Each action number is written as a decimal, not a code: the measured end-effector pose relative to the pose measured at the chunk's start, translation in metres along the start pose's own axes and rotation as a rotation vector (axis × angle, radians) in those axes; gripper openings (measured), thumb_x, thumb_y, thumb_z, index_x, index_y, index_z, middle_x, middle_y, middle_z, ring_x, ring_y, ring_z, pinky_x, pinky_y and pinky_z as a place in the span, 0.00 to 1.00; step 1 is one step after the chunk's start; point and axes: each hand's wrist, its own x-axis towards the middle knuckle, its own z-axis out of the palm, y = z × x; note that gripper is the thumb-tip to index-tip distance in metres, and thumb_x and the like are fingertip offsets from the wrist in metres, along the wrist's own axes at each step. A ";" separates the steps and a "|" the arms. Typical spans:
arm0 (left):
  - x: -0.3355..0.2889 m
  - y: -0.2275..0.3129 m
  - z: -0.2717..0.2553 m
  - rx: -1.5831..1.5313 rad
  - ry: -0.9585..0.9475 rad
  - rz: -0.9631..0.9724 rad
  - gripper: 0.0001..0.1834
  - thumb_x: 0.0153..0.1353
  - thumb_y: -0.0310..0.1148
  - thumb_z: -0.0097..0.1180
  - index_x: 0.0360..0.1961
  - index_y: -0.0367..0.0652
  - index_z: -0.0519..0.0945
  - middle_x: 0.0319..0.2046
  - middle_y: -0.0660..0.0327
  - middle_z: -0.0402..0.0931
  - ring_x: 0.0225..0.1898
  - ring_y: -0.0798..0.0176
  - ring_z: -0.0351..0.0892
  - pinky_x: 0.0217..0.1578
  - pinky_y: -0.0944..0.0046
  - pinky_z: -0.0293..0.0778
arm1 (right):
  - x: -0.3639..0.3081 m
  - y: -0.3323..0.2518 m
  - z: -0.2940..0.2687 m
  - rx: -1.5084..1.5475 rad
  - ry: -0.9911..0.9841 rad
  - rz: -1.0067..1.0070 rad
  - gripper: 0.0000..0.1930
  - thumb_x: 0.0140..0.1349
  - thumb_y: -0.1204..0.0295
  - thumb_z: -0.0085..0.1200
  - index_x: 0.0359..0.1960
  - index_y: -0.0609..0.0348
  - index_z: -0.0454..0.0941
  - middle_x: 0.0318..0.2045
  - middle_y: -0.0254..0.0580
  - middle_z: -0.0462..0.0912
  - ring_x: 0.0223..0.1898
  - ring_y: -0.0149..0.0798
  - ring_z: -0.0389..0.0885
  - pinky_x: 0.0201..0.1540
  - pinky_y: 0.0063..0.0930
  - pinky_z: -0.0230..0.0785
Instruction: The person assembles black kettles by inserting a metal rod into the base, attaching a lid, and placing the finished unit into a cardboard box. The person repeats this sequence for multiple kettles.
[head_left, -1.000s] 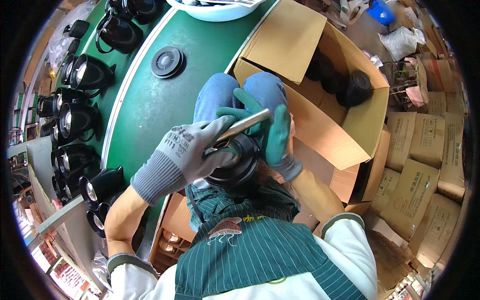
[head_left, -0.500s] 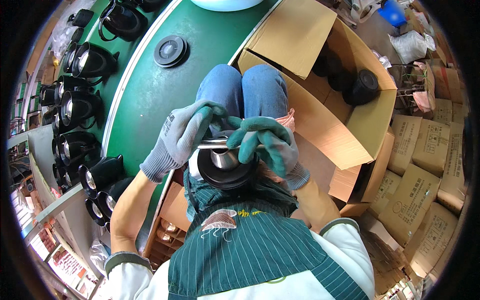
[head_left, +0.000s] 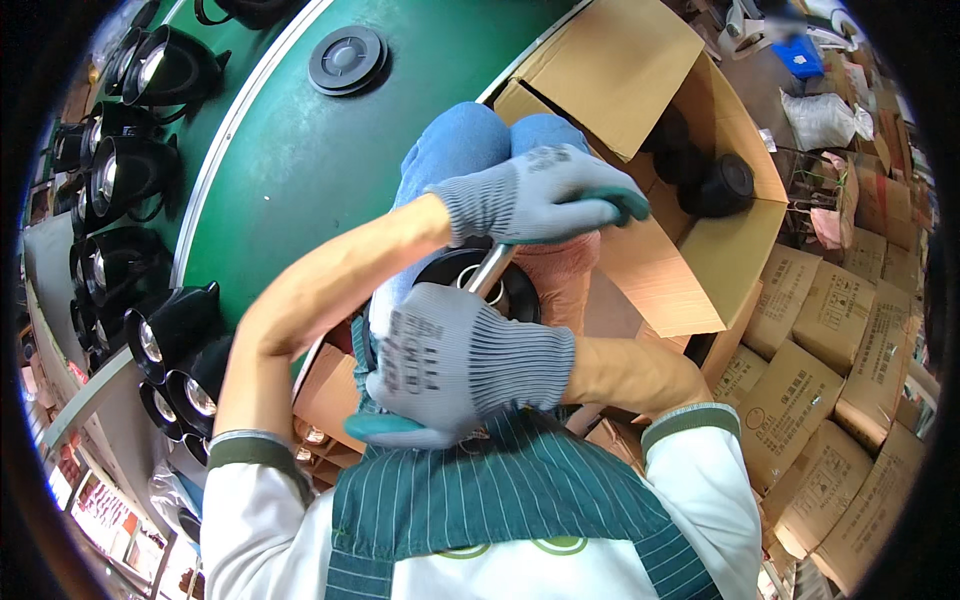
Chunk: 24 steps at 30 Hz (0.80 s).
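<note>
A metal bar (head_left: 490,270) lies slantwise across a black round part (head_left: 525,300) in my lap, where a silver ring shows at its middle. My left hand (head_left: 550,195), in a grey and green glove, is closed over the bar's far end. My right hand (head_left: 450,360), gloved alike, is closed at the near end and covers that end of the bar. My forearms reach in from opposite sides. Much of the black part is hidden beneath my hands, and most of my right fingers do not show.
Black round discs (head_left: 346,60) lie stacked on the green work surface (head_left: 300,160). Several black jugs (head_left: 135,180) with shiny insides stand along the left. To the right, an open cardboard box (head_left: 735,265) holds black cylindrical parts (head_left: 722,185). Closed cartons (head_left: 800,410) are piled beyond it.
The bar has turned clockwise from level to slanting. My left hand has swung to the far right side, and my right hand has come round to the near left.
</note>
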 end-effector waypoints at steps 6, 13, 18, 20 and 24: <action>-0.041 0.098 -0.032 0.900 0.079 -0.503 0.31 0.64 0.60 0.63 0.42 0.37 0.84 0.33 0.48 0.84 0.37 0.52 0.86 0.44 0.54 0.80 | -0.003 0.028 0.010 0.313 0.380 -0.098 0.18 0.65 0.49 0.59 0.39 0.50 0.84 0.32 0.40 0.85 0.34 0.45 0.84 0.37 0.40 0.75; -0.031 0.143 -0.017 0.838 -0.511 -0.930 0.24 0.76 0.47 0.54 0.40 0.34 0.86 0.26 0.50 0.84 0.28 0.56 0.87 0.38 0.56 0.84 | -0.101 0.027 0.002 1.025 1.097 0.307 0.22 0.78 0.64 0.44 0.63 0.68 0.74 0.56 0.54 0.83 0.50 0.46 0.86 0.56 0.41 0.80; -0.018 0.170 0.024 0.875 -0.440 -1.332 0.41 0.74 0.60 0.45 0.57 0.23 0.74 0.36 0.41 0.85 0.36 0.47 0.87 0.42 0.49 0.82 | -0.109 0.103 0.074 0.915 0.904 0.593 0.30 0.82 0.53 0.33 0.74 0.63 0.63 0.68 0.56 0.74 0.67 0.49 0.75 0.75 0.43 0.60; -0.019 0.160 0.032 0.822 -0.369 -1.372 0.55 0.69 0.67 0.49 0.66 0.14 0.58 0.44 0.34 0.83 0.44 0.42 0.87 0.44 0.49 0.82 | -0.098 0.109 0.079 0.645 0.826 0.623 0.32 0.81 0.50 0.34 0.76 0.60 0.60 0.67 0.59 0.74 0.67 0.51 0.75 0.73 0.42 0.63; -0.046 0.152 0.041 0.757 -0.091 -1.338 0.49 0.68 0.62 0.57 0.65 0.21 0.62 0.41 0.38 0.84 0.43 0.43 0.88 0.42 0.51 0.84 | -0.088 0.112 0.041 1.791 0.838 0.665 0.29 0.76 0.47 0.50 0.65 0.59 0.68 0.57 0.58 0.82 0.55 0.52 0.85 0.61 0.43 0.79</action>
